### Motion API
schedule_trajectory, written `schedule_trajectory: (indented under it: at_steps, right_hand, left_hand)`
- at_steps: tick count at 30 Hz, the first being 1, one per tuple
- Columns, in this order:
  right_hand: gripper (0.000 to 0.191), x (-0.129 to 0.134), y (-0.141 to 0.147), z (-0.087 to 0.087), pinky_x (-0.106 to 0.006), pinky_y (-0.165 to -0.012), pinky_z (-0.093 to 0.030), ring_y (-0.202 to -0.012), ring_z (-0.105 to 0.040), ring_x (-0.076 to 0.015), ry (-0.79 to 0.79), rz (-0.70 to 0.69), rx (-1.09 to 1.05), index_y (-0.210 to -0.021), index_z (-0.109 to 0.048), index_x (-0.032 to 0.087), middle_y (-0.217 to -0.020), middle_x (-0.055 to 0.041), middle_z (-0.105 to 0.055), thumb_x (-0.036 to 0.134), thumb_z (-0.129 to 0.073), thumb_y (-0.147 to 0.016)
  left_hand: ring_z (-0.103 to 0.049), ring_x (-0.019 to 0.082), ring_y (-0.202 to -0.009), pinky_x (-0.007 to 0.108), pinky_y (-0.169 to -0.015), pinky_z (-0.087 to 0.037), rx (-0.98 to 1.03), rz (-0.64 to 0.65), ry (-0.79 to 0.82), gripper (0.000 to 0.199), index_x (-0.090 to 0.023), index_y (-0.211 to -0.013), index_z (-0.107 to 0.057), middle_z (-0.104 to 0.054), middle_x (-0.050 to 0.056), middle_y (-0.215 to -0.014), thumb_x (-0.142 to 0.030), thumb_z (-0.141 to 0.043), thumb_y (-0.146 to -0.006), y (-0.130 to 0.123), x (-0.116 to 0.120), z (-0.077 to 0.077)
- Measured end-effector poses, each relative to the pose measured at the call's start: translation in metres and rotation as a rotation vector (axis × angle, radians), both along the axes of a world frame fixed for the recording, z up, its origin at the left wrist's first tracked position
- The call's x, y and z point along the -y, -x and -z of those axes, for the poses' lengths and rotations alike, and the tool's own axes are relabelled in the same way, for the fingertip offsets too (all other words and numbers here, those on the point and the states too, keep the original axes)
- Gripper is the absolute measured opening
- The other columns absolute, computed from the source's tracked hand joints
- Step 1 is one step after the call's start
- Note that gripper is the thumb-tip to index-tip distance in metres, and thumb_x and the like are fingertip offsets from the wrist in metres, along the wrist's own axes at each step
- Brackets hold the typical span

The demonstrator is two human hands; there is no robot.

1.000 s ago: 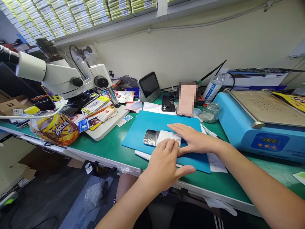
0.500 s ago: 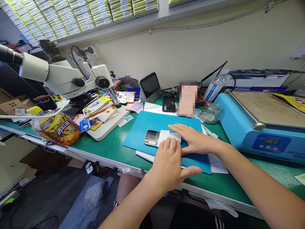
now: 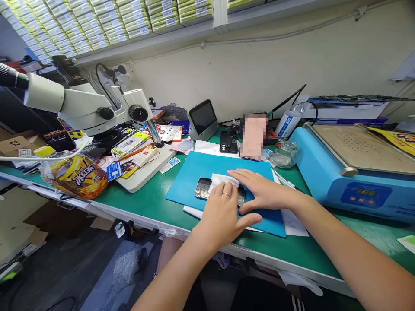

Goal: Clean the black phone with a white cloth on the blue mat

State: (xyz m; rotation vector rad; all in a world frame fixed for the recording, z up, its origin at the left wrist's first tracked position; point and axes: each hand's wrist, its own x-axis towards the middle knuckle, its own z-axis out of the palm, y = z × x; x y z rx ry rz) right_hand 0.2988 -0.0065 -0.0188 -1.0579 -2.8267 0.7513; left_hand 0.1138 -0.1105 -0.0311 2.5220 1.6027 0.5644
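A smartphone (image 3: 202,190) with a dark, reflective face lies flat on a blue mat (image 3: 181,181). My left hand (image 3: 223,207), a ring on one finger, presses a white wipe (image 3: 218,178) onto the phone's surface, its fingertips together over the cloth and its thumb sticking out to the right. At the phone's right end is my right hand (image 3: 259,190), with the thumb at the near corner and the fingers along the far side, spanning the phone's width. Part of the phone is hidden under the left hand and the wipe.
A microscope (image 3: 81,106) stands on the left, beside a large drink bottle (image 3: 78,177). Behind the mat are a small display (image 3: 203,117), a black phone (image 3: 228,141) and a glass jar (image 3: 285,154). A blue heating plate (image 3: 324,177) fills the right side.
My left hand has slid the wipe left along the phone, uncovering more of the phone's right part. My right hand has stayed by the right end. The view has shifted slightly.
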Motion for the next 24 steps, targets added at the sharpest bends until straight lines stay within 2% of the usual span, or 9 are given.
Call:
schedule_trajectory:
  at_steps: [3, 6, 8, 12, 15, 20, 24]
  right_hand:
    - [0.111, -0.001, -0.001, 0.002, -0.067, -0.119, -0.025, -0.155, -0.019, -0.0442, -0.011, -0.010, -0.002, -0.165, -0.016, 0.033, -0.171, -0.0126, -0.025, 0.077, -0.067, -0.076]
    - [0.112, -0.001, 0.000, 0.000, -0.068, -0.120, -0.023, -0.155, -0.018, -0.0445, -0.015, -0.014, 0.002, -0.165, -0.016, 0.033, -0.171, -0.0130, -0.024, 0.077, -0.068, -0.075]
    - [0.118, 0.001, 0.001, -0.002, -0.067, -0.121, -0.021, -0.156, -0.016, -0.0447, -0.003, -0.009, 0.011, -0.165, -0.016, 0.032, -0.172, -0.0132, -0.022, 0.078, -0.071, -0.072]
    - [0.122, 0.003, 0.004, -0.007, -0.067, -0.121, -0.021, -0.156, -0.015, -0.0449, 0.027, 0.018, 0.038, -0.165, -0.016, 0.031, -0.172, -0.0141, -0.020, 0.080, -0.072, -0.068]
    - [0.117, 0.002, 0.005, -0.008, -0.068, -0.120, -0.023, -0.155, -0.016, -0.0454, 0.025, 0.014, 0.046, -0.164, -0.021, 0.031, -0.172, -0.0146, -0.021, 0.081, -0.070, -0.070]
    - [0.114, 0.000, 0.002, -0.003, -0.065, -0.121, -0.025, -0.155, -0.019, -0.0428, -0.006, 0.001, 0.022, -0.164, -0.021, 0.029, -0.170, -0.0146, -0.026, 0.077, -0.070, -0.073]
    - [0.110, 0.001, 0.001, -0.002, -0.065, -0.120, -0.026, -0.156, -0.019, -0.0426, -0.006, -0.002, 0.009, -0.164, -0.020, 0.031, -0.170, -0.0130, -0.026, 0.073, -0.069, -0.076]
  left_hand:
    - [-0.052, 0.035, -0.129, 0.051, -0.113, -0.041, 0.026, 0.055, 0.021, 0.075, -0.012, -0.133, -0.056, -0.060, 0.018, -0.133, -0.076, -0.042, -0.096, -0.008, 0.017, 0.000]
    - [-0.050, 0.033, -0.134, 0.049, -0.115, -0.040, 0.056, 0.100, 0.024, 0.071, -0.016, -0.138, -0.052, -0.059, 0.015, -0.137, -0.073, -0.046, -0.096, 0.006, 0.027, 0.000]
    - [-0.048, 0.033, -0.137, 0.048, -0.116, -0.040, 0.051, 0.076, 0.019, 0.068, -0.017, -0.140, -0.050, -0.057, 0.015, -0.141, -0.069, -0.050, -0.098, 0.022, 0.025, 0.000]
    - [-0.044, 0.035, -0.143, 0.051, -0.118, -0.037, -0.011, -0.052, 0.015, 0.068, -0.010, -0.145, -0.047, -0.050, 0.021, -0.150, -0.062, -0.050, -0.101, 0.043, 0.010, 0.002]
    - [-0.037, 0.036, -0.149, 0.052, -0.122, -0.032, -0.007, -0.054, 0.050, 0.080, -0.007, -0.150, -0.043, -0.045, 0.022, -0.157, -0.069, -0.045, -0.100, 0.037, 0.002, 0.003]
    - [-0.025, 0.033, -0.156, 0.051, -0.127, -0.023, 0.038, 0.150, 0.142, 0.100, -0.012, -0.157, -0.037, -0.032, 0.015, -0.167, -0.086, -0.037, -0.091, 0.008, 0.007, 0.000]
    - [-0.025, 0.030, -0.156, 0.049, -0.127, -0.024, 0.050, 0.171, 0.129, 0.096, -0.012, -0.157, -0.037, -0.032, 0.013, -0.167, -0.083, -0.037, -0.093, 0.011, 0.016, 0.000]
